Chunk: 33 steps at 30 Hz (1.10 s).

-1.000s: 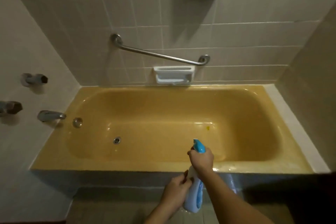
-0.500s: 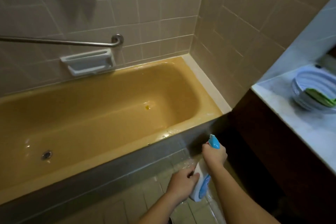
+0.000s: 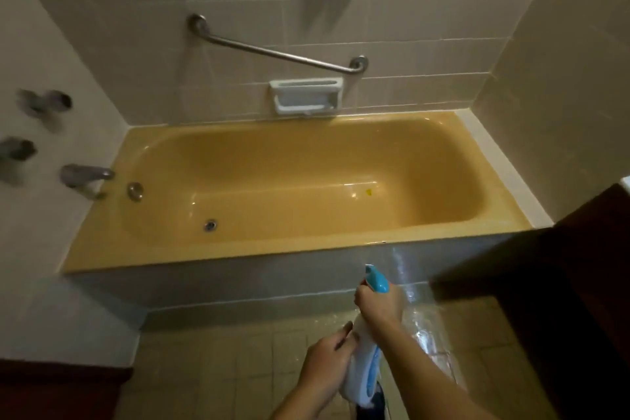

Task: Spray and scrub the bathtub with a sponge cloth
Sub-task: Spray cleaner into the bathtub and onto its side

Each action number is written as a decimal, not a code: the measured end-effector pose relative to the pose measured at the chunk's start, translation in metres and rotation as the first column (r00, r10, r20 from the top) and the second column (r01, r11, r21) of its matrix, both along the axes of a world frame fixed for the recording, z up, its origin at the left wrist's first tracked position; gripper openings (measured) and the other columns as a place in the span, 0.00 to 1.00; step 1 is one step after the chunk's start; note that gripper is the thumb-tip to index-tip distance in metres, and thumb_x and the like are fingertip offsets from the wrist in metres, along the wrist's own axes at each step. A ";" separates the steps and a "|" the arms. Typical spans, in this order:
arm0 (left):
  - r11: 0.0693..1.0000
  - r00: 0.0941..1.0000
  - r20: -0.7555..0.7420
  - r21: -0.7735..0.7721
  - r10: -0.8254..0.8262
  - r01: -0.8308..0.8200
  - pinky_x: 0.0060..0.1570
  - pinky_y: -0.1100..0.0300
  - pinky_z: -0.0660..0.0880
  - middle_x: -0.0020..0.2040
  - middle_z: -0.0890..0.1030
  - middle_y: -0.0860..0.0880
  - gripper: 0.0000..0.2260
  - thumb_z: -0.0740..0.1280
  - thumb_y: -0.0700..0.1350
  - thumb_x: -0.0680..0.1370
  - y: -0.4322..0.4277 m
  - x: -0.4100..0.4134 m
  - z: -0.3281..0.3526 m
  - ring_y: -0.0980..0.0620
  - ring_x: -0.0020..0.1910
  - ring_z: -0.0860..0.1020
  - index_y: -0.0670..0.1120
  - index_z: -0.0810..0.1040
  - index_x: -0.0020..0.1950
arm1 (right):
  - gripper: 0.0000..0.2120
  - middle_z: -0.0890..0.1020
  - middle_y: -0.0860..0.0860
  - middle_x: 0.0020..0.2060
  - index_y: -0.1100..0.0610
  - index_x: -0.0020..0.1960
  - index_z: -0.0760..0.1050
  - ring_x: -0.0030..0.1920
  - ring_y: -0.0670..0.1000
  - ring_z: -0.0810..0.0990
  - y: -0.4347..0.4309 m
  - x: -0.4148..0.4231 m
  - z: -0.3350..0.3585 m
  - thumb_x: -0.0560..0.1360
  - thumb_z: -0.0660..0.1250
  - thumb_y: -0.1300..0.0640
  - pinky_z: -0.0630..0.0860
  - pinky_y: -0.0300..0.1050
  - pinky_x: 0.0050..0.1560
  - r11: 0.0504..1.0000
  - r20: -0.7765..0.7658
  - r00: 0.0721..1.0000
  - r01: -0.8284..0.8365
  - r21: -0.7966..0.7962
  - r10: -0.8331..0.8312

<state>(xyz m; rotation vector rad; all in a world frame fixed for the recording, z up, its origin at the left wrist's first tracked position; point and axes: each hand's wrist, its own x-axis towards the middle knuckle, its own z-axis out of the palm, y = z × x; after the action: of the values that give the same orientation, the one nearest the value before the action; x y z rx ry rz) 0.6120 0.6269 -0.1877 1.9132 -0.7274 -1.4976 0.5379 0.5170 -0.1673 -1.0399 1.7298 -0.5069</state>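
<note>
Now the view has swung back from the right end to the whole tub (image 3: 238,249). The right hand (image 3: 378,303) still grips the bottle (image 3: 362,360) at its trigger and the left hand (image 3: 327,368) clasps its body, low before the tub's front. Spraying seems unfinished, scrubbing not begun.

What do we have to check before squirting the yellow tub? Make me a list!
1. Spray bottle gripped by right hand at the top, left hand on the body: ok.
2. Nozzle points toward the bathtub: ok.
3. Sponge cloth at hand: cannot tell, none in view.
4. Floor by the tub dry: not ok, wet patch.
5. Liquid left in the bottle: cannot tell.
</note>
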 end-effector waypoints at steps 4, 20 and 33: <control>0.962 0.962 -0.012 0.020 0.273 -0.272 0.58 0.57 0.81 0.52 0.86 0.61 0.08 0.66 0.55 0.84 0.093 0.079 -0.004 0.61 0.51 0.84 0.66 0.81 0.61 | 0.03 0.83 0.54 0.35 0.58 0.42 0.82 0.37 0.52 0.81 0.074 0.104 -0.008 0.71 0.73 0.64 0.78 0.49 0.39 0.971 0.111 0.966 -0.236 0.023 0.232; 0.891 0.894 -0.034 0.112 0.446 -0.440 0.66 0.53 0.78 0.53 0.87 0.61 0.21 0.74 0.60 0.68 0.264 0.173 -0.020 0.59 0.56 0.84 0.60 0.86 0.60 | 0.04 0.80 0.51 0.33 0.58 0.43 0.80 0.33 0.50 0.77 0.241 0.209 -0.015 0.73 0.71 0.65 0.75 0.43 0.33 0.963 0.101 0.959 -0.267 0.026 0.263; 0.926 0.926 -0.025 -0.010 -0.378 0.377 0.54 0.66 0.76 0.65 0.83 0.58 0.22 0.73 0.48 0.79 0.034 -0.043 0.007 0.59 0.61 0.81 0.54 0.78 0.73 | 0.07 0.82 0.57 0.40 0.55 0.40 0.75 0.40 0.56 0.80 0.051 -0.084 0.015 0.73 0.72 0.60 0.78 0.52 0.46 0.912 -0.027 0.917 0.394 -0.116 -0.399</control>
<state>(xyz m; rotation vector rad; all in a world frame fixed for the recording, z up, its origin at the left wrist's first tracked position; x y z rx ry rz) 0.5690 0.6613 -0.1805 1.8151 -1.1371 -1.7415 0.4534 0.5681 -0.1527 -0.7768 1.9881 -0.8452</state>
